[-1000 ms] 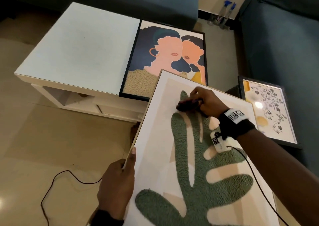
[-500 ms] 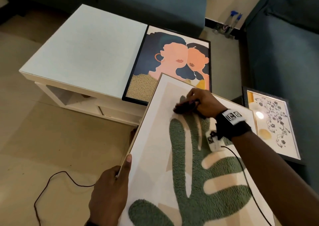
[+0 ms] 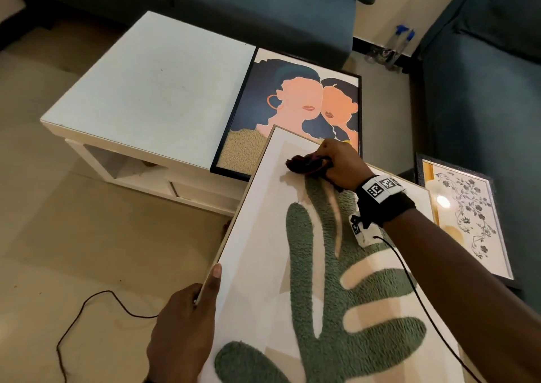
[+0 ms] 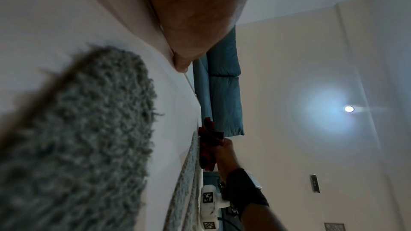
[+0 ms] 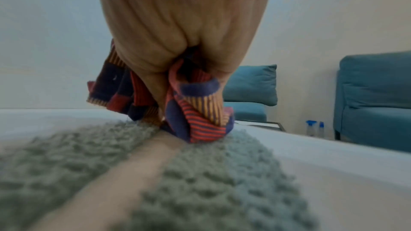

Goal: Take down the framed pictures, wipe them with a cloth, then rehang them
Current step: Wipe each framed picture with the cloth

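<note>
the left hand (image 3: 183, 328) is gripping the leaf picture (image 3: 263, 280) by its edge while the right hand (image 3: 339, 164) is clutching the cloth (image 3: 304, 164); hard rubbing could be snagging the tufted pile or tipping the frame.

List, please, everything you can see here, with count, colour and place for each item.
leaf picture: 1, cream with green tufted leaf, tilted in front of the person
cloth: 1, red, blue and orange stripes, on the leaf picture's top
portrait picture: 1, black frame, flat on the table
floral picture: 1, dark frame, right of the leaf picture, by the sofa
table: 1, white, centre
sofas: teal, behind and right
spray bottles: 2, clear with blue tops, on the floor between the sofas
cable: 1, black, on the floor
left hand: grips the leaf picture's left edge
right hand: grips the cloth
</note>
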